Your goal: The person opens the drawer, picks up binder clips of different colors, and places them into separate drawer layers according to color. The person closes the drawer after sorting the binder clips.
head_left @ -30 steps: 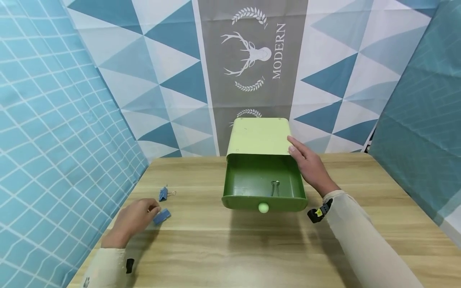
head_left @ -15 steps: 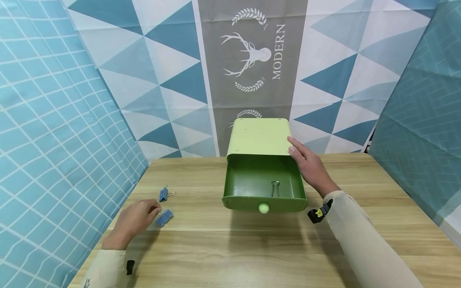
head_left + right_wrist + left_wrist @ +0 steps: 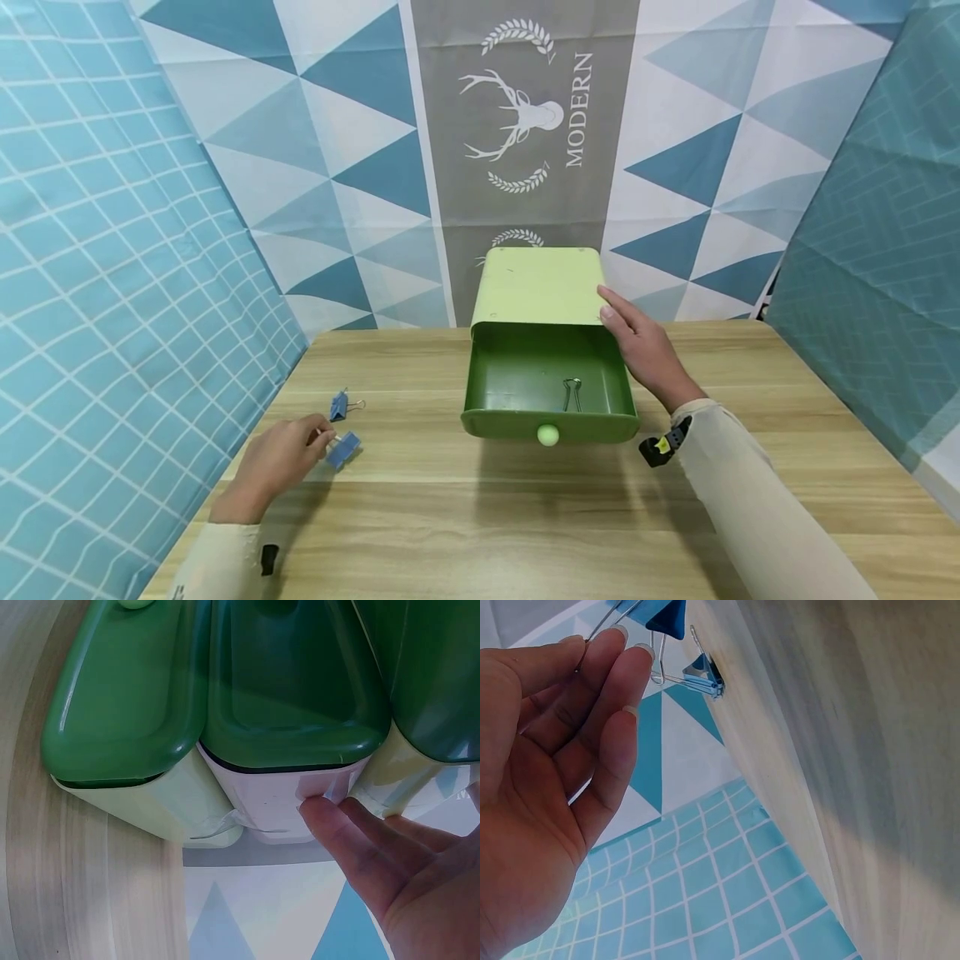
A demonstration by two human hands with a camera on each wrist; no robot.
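My left hand [image 3: 279,458] pinches a wire handle of a blue binder clip [image 3: 343,450] between thumb and fingertips. The clip's body points away to the right, low over the wooden table. In the left wrist view that clip [image 3: 666,616] is partly cut off at the top. Just beyond it, a second blue binder clip [image 3: 340,406] lies on the table. My right hand [image 3: 647,346] rests against the right side of a light green drawer box [image 3: 542,285], fingers nearly straight. Its dark green drawer [image 3: 502,423] is pulled out, and a wire clip handle [image 3: 573,395] shows inside.
In the right wrist view, several boxes are stacked together, among them a pinkish one [image 3: 277,799] and a light green one [image 3: 165,799], with green drawer fronts. Patterned cloth [image 3: 375,167] hangs behind the wooden table [image 3: 420,517] and at both sides.
The binder clip in my left hand has turned outward from the fingertips, so its wire handle now shows between fingers and clip body. My right hand and the drawer box stay put.
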